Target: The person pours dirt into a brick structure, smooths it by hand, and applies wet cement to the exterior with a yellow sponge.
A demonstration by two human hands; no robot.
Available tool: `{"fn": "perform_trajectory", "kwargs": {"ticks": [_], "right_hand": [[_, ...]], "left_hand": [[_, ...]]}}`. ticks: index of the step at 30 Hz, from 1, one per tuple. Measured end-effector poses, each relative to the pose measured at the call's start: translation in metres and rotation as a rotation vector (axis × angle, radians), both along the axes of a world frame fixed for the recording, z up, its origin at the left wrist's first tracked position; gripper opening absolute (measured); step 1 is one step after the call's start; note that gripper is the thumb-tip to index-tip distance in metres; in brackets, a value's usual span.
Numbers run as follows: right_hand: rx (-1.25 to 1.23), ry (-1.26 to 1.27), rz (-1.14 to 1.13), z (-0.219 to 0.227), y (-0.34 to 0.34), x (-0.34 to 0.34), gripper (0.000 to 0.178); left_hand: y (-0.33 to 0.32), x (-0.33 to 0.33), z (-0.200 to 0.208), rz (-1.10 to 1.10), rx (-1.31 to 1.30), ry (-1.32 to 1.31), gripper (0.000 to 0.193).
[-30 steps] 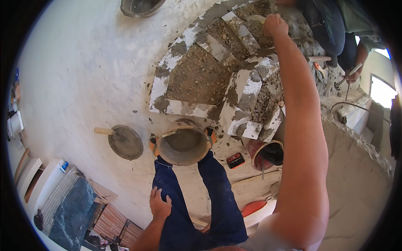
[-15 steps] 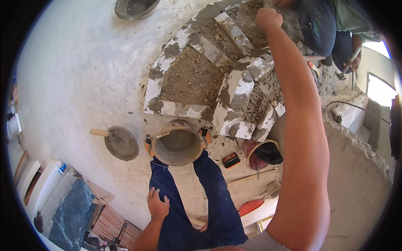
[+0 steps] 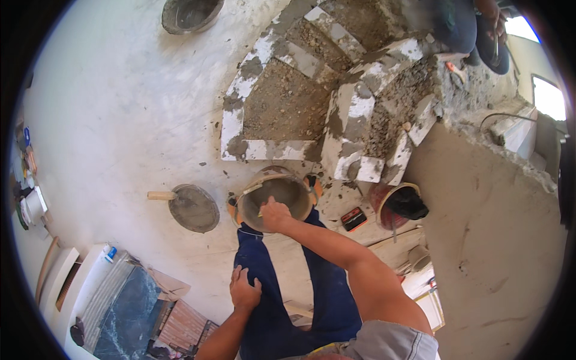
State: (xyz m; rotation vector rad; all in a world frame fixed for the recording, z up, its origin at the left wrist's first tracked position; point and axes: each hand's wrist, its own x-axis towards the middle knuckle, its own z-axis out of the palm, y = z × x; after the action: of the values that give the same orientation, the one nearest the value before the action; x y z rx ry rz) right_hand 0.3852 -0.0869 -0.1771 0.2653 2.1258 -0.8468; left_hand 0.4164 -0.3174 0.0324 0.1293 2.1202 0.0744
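Observation:
Between my feet stands a round bucket with wet grey mortar inside. My right hand is over its near rim, fingers mostly curled, one pointing toward the mortar. A small yellowish bit shows beside the fingers; what they hold, if anything, I cannot make out. My left hand lies on my left thigh, fingers spread, holding nothing. Ahead are curved, step-shaped frames of white blocks joined with mortar and filled with gravelly rubble. A pale stick-like piece lies at the bucket's rim.
To the left lies a round mortar-covered pan with a wooden handle beside it. Another basin stands far ahead. A reddish bucket with a black bag and a red-black box are at right. A co-worker's leg is at upper right.
My right hand has come back from far ahead, near the block frames, down to the bucket. My left hand stays on the thigh. The co-worker's hands have shifted.

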Motion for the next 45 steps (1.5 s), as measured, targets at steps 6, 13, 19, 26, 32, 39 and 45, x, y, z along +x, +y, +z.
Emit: {"fn": "perform_trajectory", "kwargs": {"ticks": [6,13,19,26,32,39,45], "right_hand": [[0.358,-0.005,0.099,-0.147,-0.07,0.056,0.036],[0.285,-0.111,-0.056,-0.164,-0.063,0.053,0.042],[0.183,-0.102,-0.068,-0.144,-0.042,0.058,0.043],[0.16,-0.269,-0.491,-0.174,-0.021,0.058,0.032],[0.187,-0.151,-0.72,-0.167,-0.014,0.061,0.027],[0.084,0.097,-0.766,-0.08,-0.009,0.069,0.026],[0.117,0.495,-0.639,-0.008,0.013,0.051,0.031]], "left_hand": [[-0.014,-0.007,0.0,-0.013,-0.004,-0.017,0.053],[-0.024,-0.02,0.001,-0.009,0.009,-0.031,0.051],[-0.035,-0.019,0.001,-0.018,0.011,-0.023,0.05],[-0.039,-0.022,0.001,-0.006,0.008,-0.034,0.048],[-0.039,-0.021,-0.001,-0.029,0.035,-0.033,0.048],[-0.047,-0.015,-0.002,-0.037,0.034,-0.019,0.046],[-0.05,-0.013,-0.001,-0.034,0.022,-0.028,0.046]]}}
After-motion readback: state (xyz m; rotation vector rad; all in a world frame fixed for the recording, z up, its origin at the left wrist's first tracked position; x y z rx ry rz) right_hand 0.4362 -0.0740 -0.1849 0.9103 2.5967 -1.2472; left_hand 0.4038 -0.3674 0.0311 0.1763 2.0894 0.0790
